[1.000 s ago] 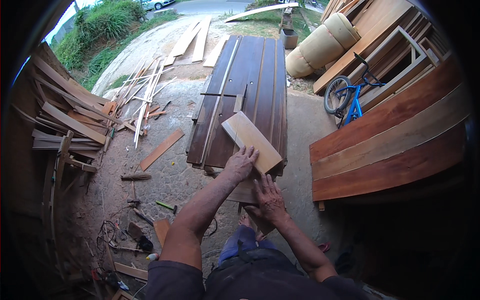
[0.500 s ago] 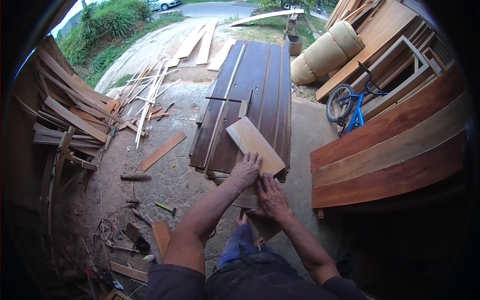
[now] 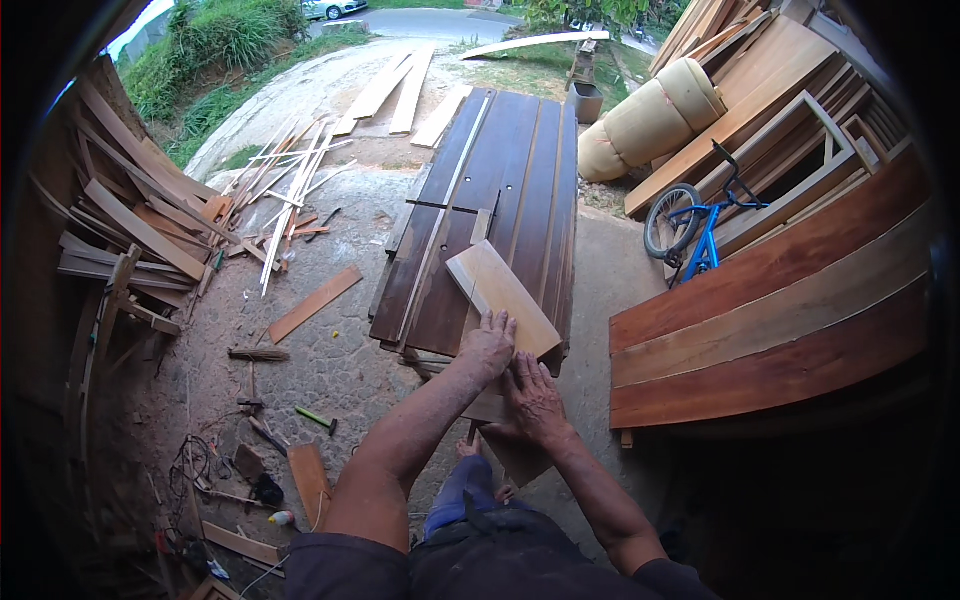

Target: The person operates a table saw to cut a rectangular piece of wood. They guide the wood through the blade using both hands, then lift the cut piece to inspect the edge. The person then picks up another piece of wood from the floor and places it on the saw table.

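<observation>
A pale rectangular board [image 3: 512,296] lies diagonally on the near end of a table of dark planks [image 3: 546,200]. My left hand [image 3: 487,343] rests on its lower left part, fingers extended. Lower and to the right, my right hand [image 3: 537,403] lies with fingers stretched flat against the board’s near end. Under the right hand are more wood pieces [image 3: 510,450], partly hidden. Beyond the board, a small block [image 3: 483,225] sits by a thin dark crossbar [image 3: 436,204] on the tabletop.
Loose strips and boards [image 3: 165,230] pile along the left. Tools, a hammer [image 3: 315,416] and cords lie on the concrete. At right stand a blue bicycle [image 3: 708,235], a foam roll [image 3: 650,120] and a wide three-plank panel [image 3: 760,320]. A car [image 3: 335,9] is at the back.
My hands keep nearly the same pose on the pale board. The view has shifted slightly, with the table and board appearing a little lower in the picture than a second ago.
</observation>
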Tool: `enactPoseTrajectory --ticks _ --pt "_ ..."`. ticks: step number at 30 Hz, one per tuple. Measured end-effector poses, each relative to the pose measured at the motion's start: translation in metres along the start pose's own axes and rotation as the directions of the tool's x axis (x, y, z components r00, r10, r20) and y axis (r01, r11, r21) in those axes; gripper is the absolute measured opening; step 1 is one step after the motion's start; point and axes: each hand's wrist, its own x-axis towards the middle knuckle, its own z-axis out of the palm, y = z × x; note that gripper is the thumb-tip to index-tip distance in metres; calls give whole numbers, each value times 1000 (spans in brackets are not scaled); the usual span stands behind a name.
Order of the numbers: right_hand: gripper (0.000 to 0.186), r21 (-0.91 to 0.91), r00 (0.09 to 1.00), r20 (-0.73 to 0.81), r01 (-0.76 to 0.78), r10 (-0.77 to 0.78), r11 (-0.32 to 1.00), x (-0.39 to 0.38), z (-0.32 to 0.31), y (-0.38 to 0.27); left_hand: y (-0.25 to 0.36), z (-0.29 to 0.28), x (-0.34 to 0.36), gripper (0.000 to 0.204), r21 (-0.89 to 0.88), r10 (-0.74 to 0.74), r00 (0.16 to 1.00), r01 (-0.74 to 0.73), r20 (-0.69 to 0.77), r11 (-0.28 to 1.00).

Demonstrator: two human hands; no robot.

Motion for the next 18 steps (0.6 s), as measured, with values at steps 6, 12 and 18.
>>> enactPoseTrajectory --ticks 6,12,18 --pt "59 -21 1000 1 -6 6 1000 4 4 6 -2 0 10 59 6 -9 1000 9 -6 1000" --pt "60 1 1000 13 -11 11 1000 9 -5 6 -4 -2 16 59 11 -9 1000 8 8 1000" --pt "60 -8 1000 1 -10 10 1000 13 -2 12 -5 -4 23 61 8 -5 1000 5 10 1000"
